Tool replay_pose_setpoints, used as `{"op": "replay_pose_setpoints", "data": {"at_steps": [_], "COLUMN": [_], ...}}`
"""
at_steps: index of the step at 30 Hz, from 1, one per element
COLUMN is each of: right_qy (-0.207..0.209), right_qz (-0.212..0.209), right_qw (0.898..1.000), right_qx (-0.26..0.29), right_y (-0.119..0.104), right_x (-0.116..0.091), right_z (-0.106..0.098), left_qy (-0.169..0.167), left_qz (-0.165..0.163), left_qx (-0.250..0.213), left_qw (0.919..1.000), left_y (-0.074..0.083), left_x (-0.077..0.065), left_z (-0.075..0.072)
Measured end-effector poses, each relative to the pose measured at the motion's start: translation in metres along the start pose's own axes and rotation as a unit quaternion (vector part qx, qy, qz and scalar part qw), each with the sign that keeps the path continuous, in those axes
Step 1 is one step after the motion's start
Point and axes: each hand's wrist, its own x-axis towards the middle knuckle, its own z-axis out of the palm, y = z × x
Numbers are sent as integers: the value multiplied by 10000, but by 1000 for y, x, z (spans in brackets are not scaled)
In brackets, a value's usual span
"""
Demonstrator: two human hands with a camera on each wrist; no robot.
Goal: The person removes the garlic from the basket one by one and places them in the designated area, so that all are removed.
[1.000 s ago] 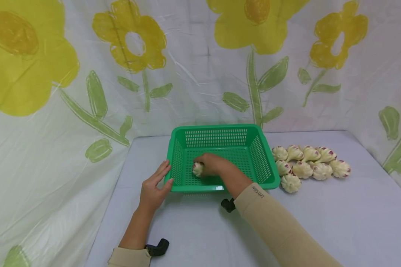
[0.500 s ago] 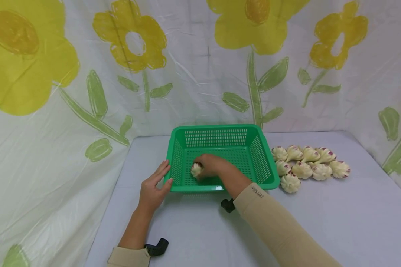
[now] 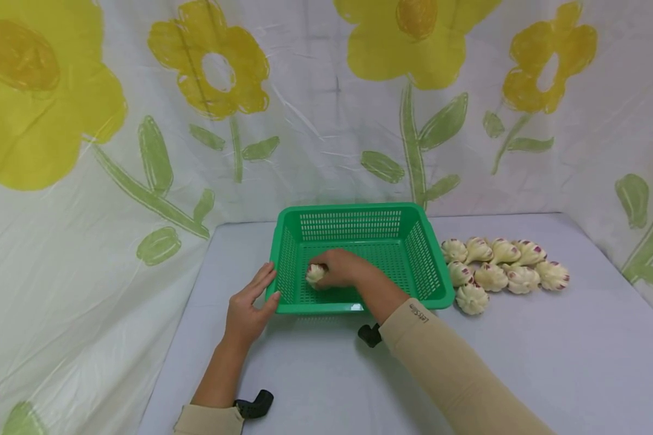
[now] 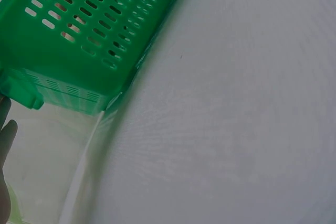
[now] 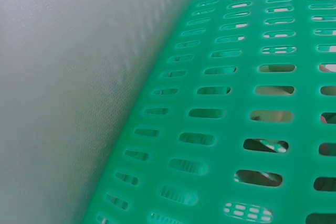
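A green plastic basket (image 3: 359, 211) with slotted walls stands on the white table. Inside it, near the left end, my right hand (image 3: 341, 269) grips a pale garlic bulb (image 3: 314, 276) with purple marks, low over the basket floor. Part of the bulb is hidden behind the fingers. My left hand (image 3: 247, 315) rests against the basket's left front corner, fingers straight along the rim and thumb on the front. The left wrist view has the basket wall (image 4: 58, 66) with a few fingertips at the left edge; the right wrist view looks at the slotted front wall (image 5: 236, 114).
Several more garlic bulbs (image 3: 491, 277) lie in rough rows on the table right of the basket, the closest touching its side in this view. A white curtain (image 3: 315, 121) with painted yellow flowers hangs behind and to the sides. Black wrist mounts (image 3: 254, 405) sit on both wrists.
My right hand has shifted the garlic bulb slightly left inside the basket and turned it a little. The left hand has stayed at the basket's corner.
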Motion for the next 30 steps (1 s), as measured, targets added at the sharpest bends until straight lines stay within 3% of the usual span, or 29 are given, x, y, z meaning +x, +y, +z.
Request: {"op": "replay_pose_setpoints", "data": {"at_steps": [20, 30], "right_qy": [-65, 284], "right_qz": [193, 64], "right_qw": [9998, 9991], "right_qx": [65, 293], "right_y": [-4, 1], "right_x": [4, 3], "right_z": [-2, -2], "left_qy": [45, 40], "left_qz": [45, 104], "left_qx": [35, -79], "left_qw": [10000, 9999], "left_y": [0, -3], "left_x": [1, 0], "left_z": [-2, 3]}}
